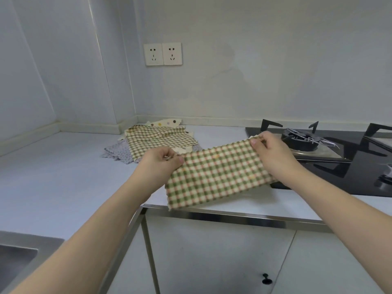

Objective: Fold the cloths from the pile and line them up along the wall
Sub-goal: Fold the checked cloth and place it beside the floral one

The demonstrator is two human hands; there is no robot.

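A green, pink and cream checked cloth point(218, 175) is stretched between both hands just above the counter's front edge, folded into a long band. My left hand point(163, 164) pinches its upper left corner. My right hand point(273, 153) pinches its upper right corner, near the stove. Behind them, in the corner by the wall, lies the pile of cloths point(157, 141): a second checked cloth on top, a grey dotted one point(118, 151) beneath, and a cream one with coloured dots point(165, 123) at the back.
A black gas stove point(331, 158) with burner and pan supports fills the counter's right side. A steel sink point(14, 257) sits at lower left. Two wall sockets point(163, 54) are above the pile. White cabinet doors point(212, 262) are below the counter point(53, 166).
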